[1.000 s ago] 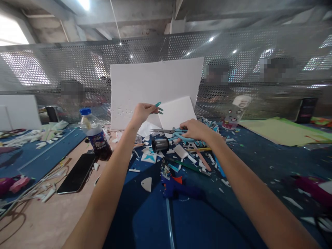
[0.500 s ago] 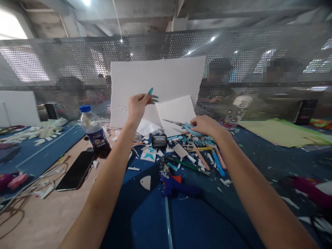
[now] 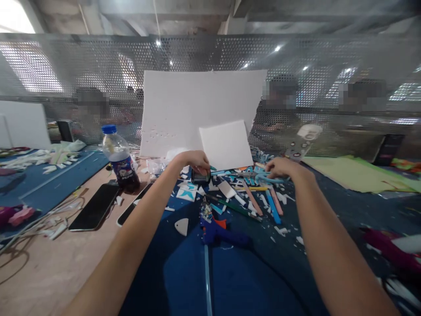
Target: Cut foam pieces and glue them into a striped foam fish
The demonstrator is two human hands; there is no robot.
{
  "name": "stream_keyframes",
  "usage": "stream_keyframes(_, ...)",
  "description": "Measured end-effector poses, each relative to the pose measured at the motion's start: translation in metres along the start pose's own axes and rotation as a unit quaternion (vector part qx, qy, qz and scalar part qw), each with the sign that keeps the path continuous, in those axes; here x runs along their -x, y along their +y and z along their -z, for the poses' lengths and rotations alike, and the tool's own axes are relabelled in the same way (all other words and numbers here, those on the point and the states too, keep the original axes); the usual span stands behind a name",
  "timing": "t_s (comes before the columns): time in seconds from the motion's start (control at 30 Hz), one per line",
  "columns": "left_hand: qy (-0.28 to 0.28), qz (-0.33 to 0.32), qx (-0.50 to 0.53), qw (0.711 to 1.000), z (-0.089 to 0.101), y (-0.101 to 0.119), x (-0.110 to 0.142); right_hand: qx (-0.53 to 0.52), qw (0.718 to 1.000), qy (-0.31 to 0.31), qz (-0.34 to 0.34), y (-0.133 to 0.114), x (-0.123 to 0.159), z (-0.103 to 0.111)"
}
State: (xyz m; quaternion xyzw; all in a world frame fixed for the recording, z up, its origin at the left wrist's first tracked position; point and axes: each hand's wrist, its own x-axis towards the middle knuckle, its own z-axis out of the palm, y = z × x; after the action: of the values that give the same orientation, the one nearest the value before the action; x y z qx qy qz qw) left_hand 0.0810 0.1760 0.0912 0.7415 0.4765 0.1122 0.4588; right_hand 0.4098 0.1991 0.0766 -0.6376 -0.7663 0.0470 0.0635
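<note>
Scissors (image 3: 262, 176) at right hand (image 3: 280, 167), blades (image 3: 242, 174) faint among scraps (image 3: 226, 189); left hand (image 3: 196, 159) partly hides spool (image 3: 199, 177); both grips unclear.

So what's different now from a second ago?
The left hand has come down from in front of the big board to the spool. The right hand and scissors have moved right and lower, to the scraps. Whether either hand grips is unclear. The glue gun and bottle stayed put.
</note>
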Motion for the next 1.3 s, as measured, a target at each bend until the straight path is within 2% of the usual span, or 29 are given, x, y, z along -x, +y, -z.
stream_keyframes(0.1, 0.024, -0.022, -0.019, 0.999, 0.003, -0.004, -0.005, 0.016, 0.995, -0.083, -0.048, -0.008, -0.005, -0.003)
stream_keyframes(0.17, 0.046, -0.036, -0.025, 0.998, 0.003, -0.006, -0.006, 0.027, 0.993, -0.098, -0.060, -0.017, -0.005, 0.002)
stream_keyframes(0.27, 0.088, -0.046, -0.030, 0.995, 0.004, -0.004, -0.006, 0.037, 0.996, -0.074, -0.047, -0.037, 0.000, 0.013)
stream_keyframes(0.37, 0.132, -0.056, -0.030, 0.989, 0.010, 0.003, 0.004, 0.023, 0.999, -0.011, 0.029, -0.073, 0.007, 0.015)
stream_keyframes(0.43, 0.158, -0.067, -0.026, 0.985, 0.017, 0.008, 0.015, -0.004, 0.992, 0.027, 0.120, -0.105, 0.009, 0.003)
stream_keyframes(0.53, 0.190, -0.092, -0.012, 0.977, 0.027, 0.015, 0.033, -0.053, 0.966, 0.038, 0.251, -0.151, 0.006, -0.031)
stream_keyframes(0.6, 0.206, -0.114, 0.004, 0.972, 0.031, 0.019, 0.042, -0.070, 0.950, 0.037, 0.302, -0.171, 0.003, -0.055)
stream_keyframes(0.7, 0.223, -0.141, 0.027, 0.964, 0.031, 0.023, 0.048, -0.081, 0.941, 0.071, 0.322, -0.182, 0.000, -0.082)
stream_keyframes(0.83, 0.232, -0.159, 0.045, 0.959, 0.029, 0.024, 0.048, -0.083, 0.937, 0.132, 0.311, -0.179, -0.007, -0.096)
stream_keyframes(1.0, 0.258, -0.155, 0.055, 0.952, 0.034, 0.018, 0.042, -0.067, 0.943, 0.173, 0.277, -0.185, -0.030, -0.098)
stream_keyframes(1.13, 0.283, -0.142, 0.058, 0.947, 0.037, 0.014, 0.039, -0.051, 0.952, 0.207, 0.218, -0.196, -0.036, -0.088)
stream_keyframes(1.23, 0.297, -0.138, 0.069, 0.943, 0.037, 0.013, 0.038, -0.050, 0.959, 0.227, 0.160, -0.200, -0.025, -0.071)
stream_keyframes(1.3, 0.309, -0.142, 0.083, 0.937, 0.035, 0.014, 0.037, -0.059, 0.967, 0.219, 0.118, -0.198, -0.015, -0.057)
